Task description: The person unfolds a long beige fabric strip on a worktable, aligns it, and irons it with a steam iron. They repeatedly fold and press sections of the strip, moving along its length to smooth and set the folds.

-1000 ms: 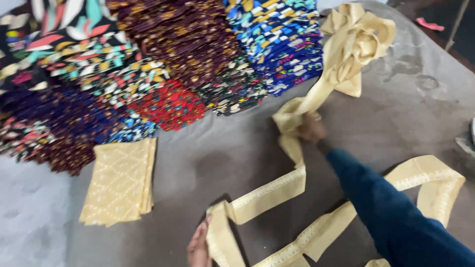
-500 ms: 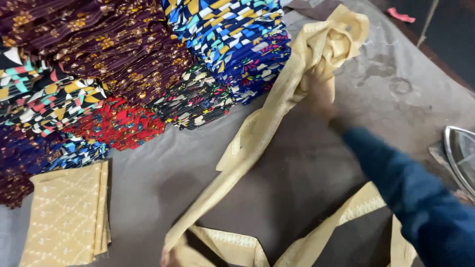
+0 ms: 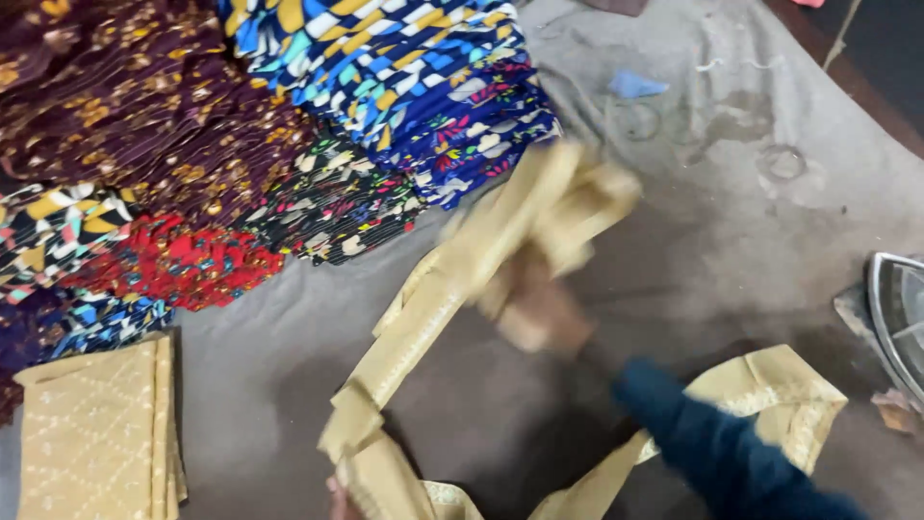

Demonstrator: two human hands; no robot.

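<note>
A long golden fabric strip [image 3: 438,308] runs from a bunched end [image 3: 568,197] down to the bottom edge and loops out to the right [image 3: 780,385]. My right hand [image 3: 539,308], motion-blurred, in a dark blue sleeve, grips the strip just below the bunch. My left hand [image 3: 339,499] shows only as fingertips at the bottom edge, pinning the strip's lower end against the grey work surface [image 3: 712,193].
Stacks of bright printed folded fabrics [image 3: 385,87] fill the upper left. A pile of folded golden cloth [image 3: 91,433] lies at the bottom left. An iron [image 3: 900,308] sits at the right edge. A small blue scrap [image 3: 635,85] lies farther back.
My right hand has pulled the bunched end of the strip down and toward me, away from the far fabric stacks. The left hand stays low on the strip's end.
</note>
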